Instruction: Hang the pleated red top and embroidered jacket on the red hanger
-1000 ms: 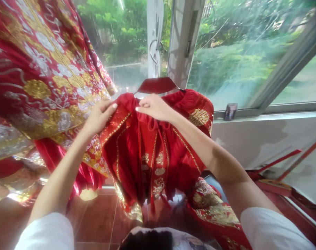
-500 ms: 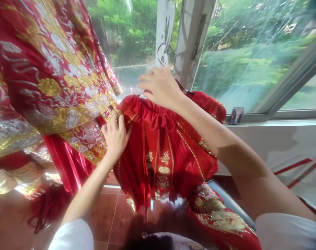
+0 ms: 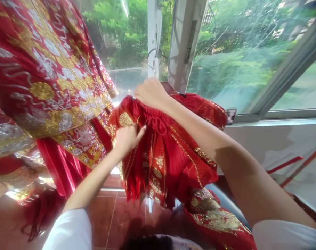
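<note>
Gripping the red embroidered garment (image 3: pixel 170 163), right-hand fingers (image 3: pixel 141 93) curl shut at its waist; left-hand fingers (image 3: pixel 137 136) lie extended on the cloth just below.

We catalogue: one red satin garment (image 3: pixel 170 163), smooth and glossy, with raised metallic-gold embroidery; one brocade robe (image 3: pixel 43 80), red cloth with a soft sheen, densely worked in gold and silver thread; one white cloth sleeve (image 3: pixel 66 231), matt; glossy terracotta floor tiles (image 3: pixel 108 218); a smooth pale metal window frame (image 3: pixel 290 69); a glass pane (image 3: pixel 238 52); a matt painted wall (image 3: pixel 267 146).
</note>
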`<act>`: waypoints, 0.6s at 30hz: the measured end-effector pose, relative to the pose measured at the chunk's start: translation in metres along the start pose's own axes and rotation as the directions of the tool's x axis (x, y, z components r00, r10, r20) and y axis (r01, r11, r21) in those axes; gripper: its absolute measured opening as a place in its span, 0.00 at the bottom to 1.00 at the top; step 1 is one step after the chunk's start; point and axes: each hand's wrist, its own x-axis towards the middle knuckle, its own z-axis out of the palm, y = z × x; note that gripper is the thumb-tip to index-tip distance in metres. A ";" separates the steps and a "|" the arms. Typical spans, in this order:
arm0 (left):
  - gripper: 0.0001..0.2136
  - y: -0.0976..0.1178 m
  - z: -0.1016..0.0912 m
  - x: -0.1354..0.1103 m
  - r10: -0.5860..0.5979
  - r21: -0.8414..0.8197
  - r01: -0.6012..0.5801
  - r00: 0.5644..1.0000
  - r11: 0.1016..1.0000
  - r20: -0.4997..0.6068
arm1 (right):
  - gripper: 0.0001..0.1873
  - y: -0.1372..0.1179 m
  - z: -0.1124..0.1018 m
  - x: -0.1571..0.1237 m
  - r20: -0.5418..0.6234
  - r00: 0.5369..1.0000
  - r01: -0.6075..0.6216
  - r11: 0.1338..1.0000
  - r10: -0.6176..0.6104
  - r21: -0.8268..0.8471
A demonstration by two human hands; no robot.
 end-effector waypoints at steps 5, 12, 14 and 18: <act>0.13 -0.023 -0.036 0.047 0.147 -0.142 -0.222 0.902 0.965 -0.405 | 0.12 -0.003 -0.009 -0.003 0.043 0.999 -0.009 0.999 0.010 -0.032; 0.11 -0.058 -0.039 0.086 0.514 -0.177 -0.557 0.824 0.811 -0.237 | 0.14 0.000 -0.020 -0.006 0.069 0.996 0.053 0.997 -0.057 0.055; 0.15 -0.069 -0.043 0.088 0.568 -0.166 -0.590 0.807 0.790 -0.162 | 0.13 0.001 -0.021 -0.005 0.060 0.996 0.053 0.992 -0.061 0.117; 0.15 -0.088 -0.047 0.096 0.584 -0.291 -0.605 0.795 0.741 -0.166 | 0.12 -0.001 -0.026 -0.001 0.083 0.993 0.056 0.964 -0.080 0.259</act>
